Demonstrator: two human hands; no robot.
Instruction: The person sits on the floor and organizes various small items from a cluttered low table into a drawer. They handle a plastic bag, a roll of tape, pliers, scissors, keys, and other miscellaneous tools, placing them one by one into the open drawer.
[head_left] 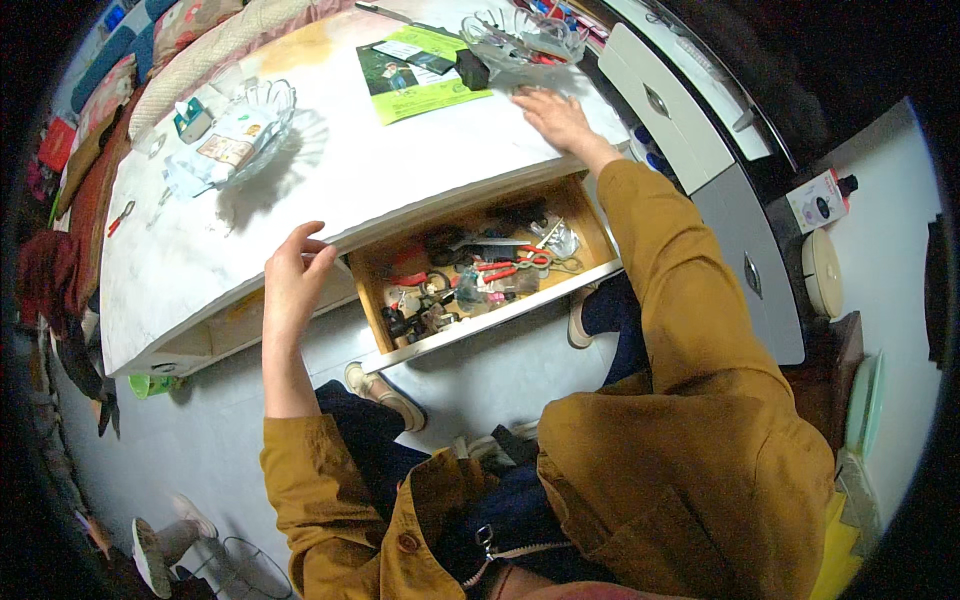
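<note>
My right hand (555, 118) lies flat on the white marble-patterned table (400, 170), fingers stretched out, beside a small black object (471, 69) and a green printed leaflet (440, 100). At the table's front edge, by the left corner of a pulled-out drawer (490, 320), hovers my left hand (298, 268). Its fingers are loosely bent and apart, with nothing visible in them. Inside the wooden drawer, red-handled scissors (520, 263) lie among several small jumbled items, including dark bottles and clear plastic pieces.
A clear glass bowl (275, 115) with packets stands on the table's left part, near a small red-handled tool (121, 218). Another glass bowl (495, 40) holds odds and ends at the far right. Grey-and-white cabinet drawers (725, 240) flank me on the right. Another person's foot (150, 555) shows lower left.
</note>
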